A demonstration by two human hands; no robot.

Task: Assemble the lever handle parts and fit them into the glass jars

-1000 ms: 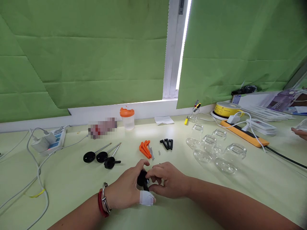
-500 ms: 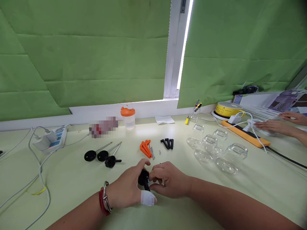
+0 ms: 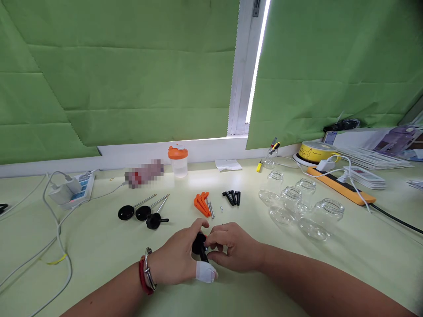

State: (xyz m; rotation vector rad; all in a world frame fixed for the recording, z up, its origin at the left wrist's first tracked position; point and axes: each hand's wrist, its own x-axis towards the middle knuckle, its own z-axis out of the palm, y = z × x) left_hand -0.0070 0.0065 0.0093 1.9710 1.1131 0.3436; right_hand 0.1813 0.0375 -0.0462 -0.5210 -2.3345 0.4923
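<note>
Left hand: your left hand (image 3: pixel 176 257) is curled around a black, round plastic-looking part with a stubby arm (image 3: pixel 199 243), clamped on it between thumb and fingers; a white cloth-like wrap (image 3: pixel 205 271) covers the thumb.
Right hand: your right hand (image 3: pixel 236 247) has its fingers bent and their tips at the black part's right side, by a small shiny metallic piece (image 3: pixel 206 246); you cannot tell from here whether they pinch that piece.
Black part: it sits in front of you, near the table's near edge, partly hidden by your fingers.
Left wrist: you wear a silver metal bangle (image 3: pixel 150 275) beside a red woven-looking band (image 3: pixel 143 277).
Discs and rods: to your left lie three glossy black discs with slim metal rods (image 3: pixel 143 213), the nearest bearing a short black arm.
Small parts: beyond your hands is a fan of orange, bent plastic-looking pieces (image 3: pixel 201 204), with slim silver metal pins (image 3: pixel 212 210) just beside it, then tiny metallic bits (image 3: pixel 221 209) and three black, bent tube-like pieces (image 3: pixel 232 198).
Right side: you have a cluster of clear, round-mouthed jars (image 3: pixel 328 211), near an orange-and-black power strip (image 3: pixel 350 190).
</note>
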